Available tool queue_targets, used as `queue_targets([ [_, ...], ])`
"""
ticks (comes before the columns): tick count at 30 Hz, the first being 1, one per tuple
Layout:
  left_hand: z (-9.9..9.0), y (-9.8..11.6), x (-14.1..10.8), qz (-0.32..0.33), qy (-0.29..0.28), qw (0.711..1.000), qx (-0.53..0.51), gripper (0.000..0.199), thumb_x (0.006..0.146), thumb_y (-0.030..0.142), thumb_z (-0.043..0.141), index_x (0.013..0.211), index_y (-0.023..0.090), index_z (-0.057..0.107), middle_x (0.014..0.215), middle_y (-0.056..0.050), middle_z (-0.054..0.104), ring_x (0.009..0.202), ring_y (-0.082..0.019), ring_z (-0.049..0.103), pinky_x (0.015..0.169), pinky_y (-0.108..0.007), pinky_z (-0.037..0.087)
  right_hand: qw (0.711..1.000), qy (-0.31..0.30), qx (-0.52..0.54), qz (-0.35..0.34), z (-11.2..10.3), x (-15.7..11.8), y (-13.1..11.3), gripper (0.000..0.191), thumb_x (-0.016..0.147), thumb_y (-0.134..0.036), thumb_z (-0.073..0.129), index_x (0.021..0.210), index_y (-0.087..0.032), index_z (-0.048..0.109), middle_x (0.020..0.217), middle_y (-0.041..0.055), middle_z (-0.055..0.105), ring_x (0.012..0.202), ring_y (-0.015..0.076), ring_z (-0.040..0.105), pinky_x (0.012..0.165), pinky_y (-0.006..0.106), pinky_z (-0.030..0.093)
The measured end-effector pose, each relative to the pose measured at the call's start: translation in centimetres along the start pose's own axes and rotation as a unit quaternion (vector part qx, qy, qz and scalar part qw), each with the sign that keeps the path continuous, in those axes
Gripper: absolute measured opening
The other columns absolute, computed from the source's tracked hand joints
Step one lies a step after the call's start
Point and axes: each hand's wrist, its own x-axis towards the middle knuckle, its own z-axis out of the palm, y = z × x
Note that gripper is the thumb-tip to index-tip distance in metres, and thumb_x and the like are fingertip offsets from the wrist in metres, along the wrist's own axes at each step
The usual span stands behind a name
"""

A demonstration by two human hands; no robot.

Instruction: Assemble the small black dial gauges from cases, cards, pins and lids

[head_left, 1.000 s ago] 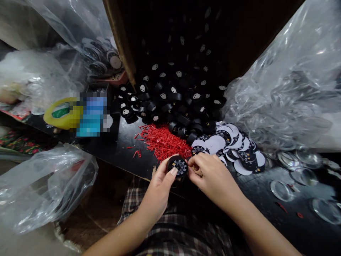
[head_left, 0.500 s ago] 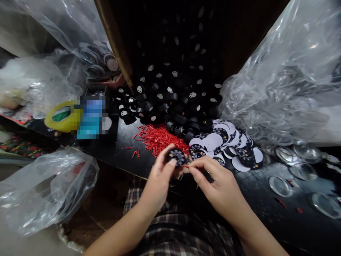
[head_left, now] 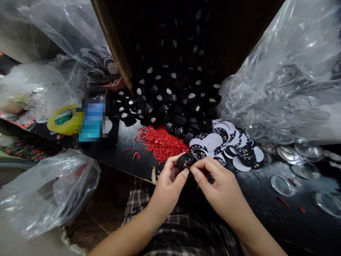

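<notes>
My left hand (head_left: 169,181) is closed around a small round black gauge (head_left: 183,161), its numbered dial tilted and seen edge-on. Against the dial, the fingertips of my right hand (head_left: 217,177) pinch a red pointer needle (head_left: 188,167), of which only a sliver shows. Whether the needle is seated on the gauge cannot be made out. Just beyond my hands lies a heap of red needles (head_left: 163,142). To its right, printed dial discs (head_left: 214,141) overlap in a pile, some face up and some white side up.
Behind the needles, many black gauge housings (head_left: 170,97) fill a dark box. Clear plastic bags (head_left: 269,78) bulge at the right, near clear round covers (head_left: 282,185). A yellow tape roll (head_left: 52,124) stands at the left. Another plastic bag (head_left: 53,192) hangs beside the bench edge.
My left hand has moved slightly right and tilted the gauge. The red needle, held apart from the dial's middle before, is now up against the gauge, and both hands' fingertips are close together.
</notes>
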Motion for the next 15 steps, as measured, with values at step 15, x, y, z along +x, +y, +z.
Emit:
queue_targets([
  [15,-2.1,0.1,0.7,-0.088,0.095,0.987,-0.097,0.027,0.081,0.029,0.066,0.105,0.018,0.059,0.103,-0.006,0.069,0.096,-0.021,0.065,0.093,-0.038,0.048,0.992,0.055,-0.021,0.108,-5.1,-4.1,5.2,0.023,0.085,-0.043,0.056,0.076,-0.024,0.064,0.071,0.0003,0.066,0.064,0.017,0.06,0.056,0.025,0.046],
])
